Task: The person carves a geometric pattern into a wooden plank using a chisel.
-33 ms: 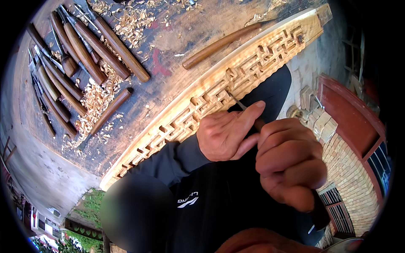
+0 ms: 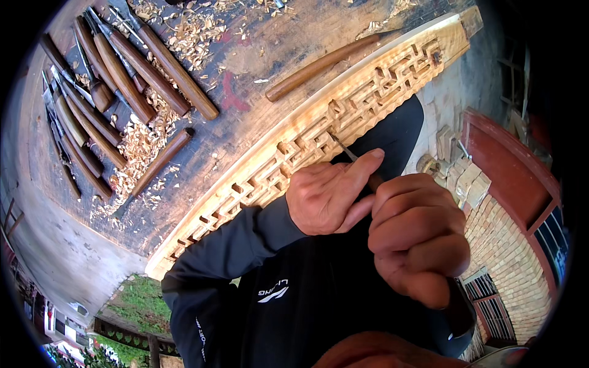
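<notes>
A long pale wooden board with a carved angular fretwork pattern lies slantwise along the near edge of the workbench. My right hand is wrapped in a fist round the brown wooden handle of a thin carving chisel. My left hand rests against the board's near edge, its fingers closing on the chisel in front of the right fist. The narrow steel blade slants up to the left, its tip in a groove near the middle of the pattern. Most of the handle is hidden by my fingers.
Several wooden-handled carving tools lie bunched on the workbench at the far left. One more chisel lies beside wood shavings, and another long-handled tool lies behind the board. A brick wall stands at the right.
My right fist has shifted slightly left, with the chisel handle in it. My left hand and the board look unmoved.
</notes>
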`<move>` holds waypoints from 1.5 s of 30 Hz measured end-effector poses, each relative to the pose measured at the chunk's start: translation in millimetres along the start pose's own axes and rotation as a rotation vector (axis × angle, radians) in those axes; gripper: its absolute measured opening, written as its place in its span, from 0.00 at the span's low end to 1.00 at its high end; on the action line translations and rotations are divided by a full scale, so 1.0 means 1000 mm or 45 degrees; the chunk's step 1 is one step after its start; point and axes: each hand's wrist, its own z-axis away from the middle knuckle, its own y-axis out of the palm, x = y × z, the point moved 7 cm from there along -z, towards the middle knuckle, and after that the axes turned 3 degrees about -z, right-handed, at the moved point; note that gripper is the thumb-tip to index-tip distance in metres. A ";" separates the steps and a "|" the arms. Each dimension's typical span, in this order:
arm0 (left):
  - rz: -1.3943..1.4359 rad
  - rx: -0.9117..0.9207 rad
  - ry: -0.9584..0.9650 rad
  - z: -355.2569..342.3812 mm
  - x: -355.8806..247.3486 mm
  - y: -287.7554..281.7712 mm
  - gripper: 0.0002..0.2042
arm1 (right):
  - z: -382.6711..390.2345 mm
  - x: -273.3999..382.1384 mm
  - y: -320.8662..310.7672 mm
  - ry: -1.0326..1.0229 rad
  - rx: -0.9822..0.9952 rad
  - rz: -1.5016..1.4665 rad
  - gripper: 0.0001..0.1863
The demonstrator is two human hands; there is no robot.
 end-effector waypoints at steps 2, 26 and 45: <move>-0.019 0.009 0.009 0.002 -0.001 0.000 0.28 | 0.010 0.002 0.005 -0.068 -0.045 0.067 0.28; -0.100 0.415 0.137 -0.004 -0.010 0.018 0.37 | 0.025 0.022 -0.049 -0.262 0.149 -0.222 0.34; -0.133 0.297 0.142 -0.008 -0.011 0.015 0.24 | 0.021 0.018 -0.049 -0.387 -0.103 -0.394 0.31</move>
